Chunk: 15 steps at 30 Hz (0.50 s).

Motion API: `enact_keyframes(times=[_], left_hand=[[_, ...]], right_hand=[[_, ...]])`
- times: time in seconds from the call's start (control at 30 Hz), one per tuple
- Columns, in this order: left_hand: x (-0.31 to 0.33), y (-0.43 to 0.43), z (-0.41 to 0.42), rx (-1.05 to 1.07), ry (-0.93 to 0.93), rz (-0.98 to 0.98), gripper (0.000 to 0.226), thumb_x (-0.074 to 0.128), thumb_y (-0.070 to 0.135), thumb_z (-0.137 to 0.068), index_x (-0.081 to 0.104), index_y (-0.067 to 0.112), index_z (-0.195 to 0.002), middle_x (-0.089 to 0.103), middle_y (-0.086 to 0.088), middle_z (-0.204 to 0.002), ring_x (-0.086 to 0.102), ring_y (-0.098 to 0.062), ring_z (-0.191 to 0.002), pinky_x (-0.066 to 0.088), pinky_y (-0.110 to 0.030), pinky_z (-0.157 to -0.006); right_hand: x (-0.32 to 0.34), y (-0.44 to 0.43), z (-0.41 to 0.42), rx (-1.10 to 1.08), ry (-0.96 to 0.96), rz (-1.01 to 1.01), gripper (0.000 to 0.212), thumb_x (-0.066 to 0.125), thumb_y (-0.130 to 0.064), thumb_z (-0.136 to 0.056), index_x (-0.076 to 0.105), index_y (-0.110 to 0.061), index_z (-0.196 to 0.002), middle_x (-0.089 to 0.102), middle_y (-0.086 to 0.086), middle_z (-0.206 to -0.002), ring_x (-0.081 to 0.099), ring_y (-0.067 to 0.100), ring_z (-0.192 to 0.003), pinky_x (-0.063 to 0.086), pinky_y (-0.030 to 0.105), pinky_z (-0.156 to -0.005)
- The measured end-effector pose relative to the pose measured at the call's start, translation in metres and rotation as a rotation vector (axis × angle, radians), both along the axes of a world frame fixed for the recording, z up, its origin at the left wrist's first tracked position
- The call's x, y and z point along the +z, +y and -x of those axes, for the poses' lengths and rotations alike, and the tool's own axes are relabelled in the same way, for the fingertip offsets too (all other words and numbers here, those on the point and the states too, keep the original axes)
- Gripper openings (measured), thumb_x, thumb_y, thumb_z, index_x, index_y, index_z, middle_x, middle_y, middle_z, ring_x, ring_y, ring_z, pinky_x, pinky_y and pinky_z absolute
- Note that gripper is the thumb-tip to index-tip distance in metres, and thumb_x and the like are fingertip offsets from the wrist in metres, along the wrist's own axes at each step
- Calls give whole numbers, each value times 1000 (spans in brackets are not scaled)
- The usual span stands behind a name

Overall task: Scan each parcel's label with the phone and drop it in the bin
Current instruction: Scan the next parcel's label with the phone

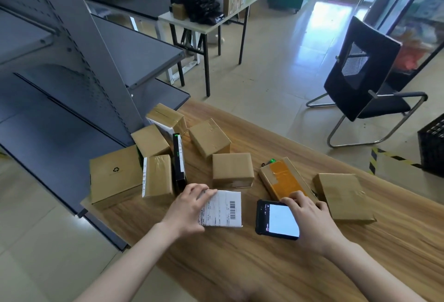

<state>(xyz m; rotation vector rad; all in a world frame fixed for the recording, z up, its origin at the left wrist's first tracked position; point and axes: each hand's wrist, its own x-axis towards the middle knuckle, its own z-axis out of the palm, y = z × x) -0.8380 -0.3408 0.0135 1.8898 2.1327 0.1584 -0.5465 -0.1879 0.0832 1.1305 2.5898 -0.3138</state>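
On the wooden table (240, 265) lies a parcel (223, 208) with its white barcode label facing up. My left hand (186, 208) grips its left edge, fingers curled over the top. To its right my right hand (310, 220) holds a black phone (276, 220) with a bright white screen, just above the table. Several brown cardboard parcels lie behind: one with orange tape (283, 179), one at the right (341, 193), one in the middle (231, 169).
A grey metal shelving unit (72, 73) stands at the left, touching the table. A black crate (432, 148) sits on the floor at the far right. A black office chair (360, 78) and a folding table (211, 15) with boxes stand farther back.
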Motion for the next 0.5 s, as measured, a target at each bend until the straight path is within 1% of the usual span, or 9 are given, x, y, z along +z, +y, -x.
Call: enact_keyframes(times=[0.13, 0.2, 0.3, 0.5], left_hand=[[3, 2, 6, -40, 14, -6, 94, 73, 40, -67, 27, 30, -148, 30, 4, -145, 28, -19, -133, 37, -35, -109], [3, 2, 8, -56, 20, -13, 93, 72, 43, -68, 26, 31, -148, 28, 5, -146, 28, -18, -134, 35, -34, -108], [1, 4, 11, -89, 15, -10, 95, 75, 45, -70, 24, 31, -149, 27, 5, -149, 26, -17, -136, 33, -36, -111], [-6, 10, 14, -139, -11, -24, 96, 73, 47, -69, 24, 32, -150, 28, 5, -149, 26, -16, -136, 32, -36, -113]], right_hand=[[7, -4, 1, 12, -32, -44, 94, 77, -27, -77, 18, -34, -150, 23, -5, -151, 24, 19, -141, 21, 51, -116], [10, -6, 0, 0, -44, -52, 94, 77, -27, -76, 19, -33, -150, 23, -5, -151, 25, 19, -141, 23, 51, -115], [13, -9, 0, -17, -67, -65, 95, 78, -28, -75, 20, -31, -150, 24, -3, -150, 27, 19, -140, 25, 51, -113], [10, -18, -7, -89, -90, -66, 93, 77, -26, -76, 20, -31, -149, 28, -3, -147, 29, 19, -138, 25, 50, -113]])
